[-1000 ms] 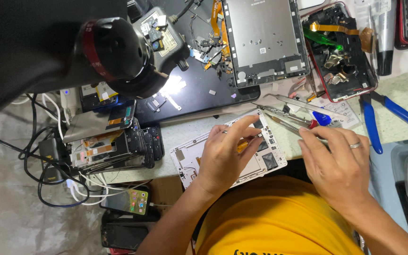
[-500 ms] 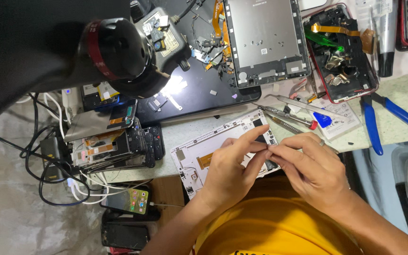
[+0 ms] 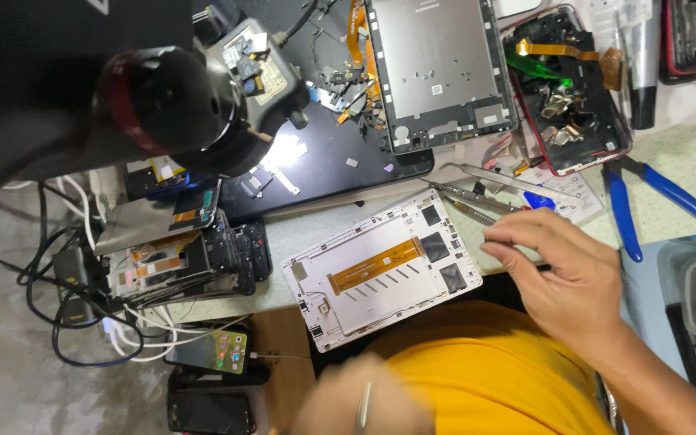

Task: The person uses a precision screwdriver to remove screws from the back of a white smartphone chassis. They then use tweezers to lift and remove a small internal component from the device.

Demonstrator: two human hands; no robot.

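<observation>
Down at the near edge of the workbench [image 3: 670, 161], the blurred left hand [image 3: 364, 403] is closed around a thin metal tool [image 3: 362, 408]. Further right, the right hand [image 3: 561, 274] hovers with fingers curled and nothing in them, just beside the right end of a white tablet back panel [image 3: 380, 270] lying tilted by that edge, an orange ribbon cable [image 3: 376, 263] across it. Beyond lie tweezers [image 3: 493, 173], blue-handled pliers [image 3: 654, 201] toward the right edge, and a grey tablet frame [image 3: 441, 68] at the far edge.
</observation>
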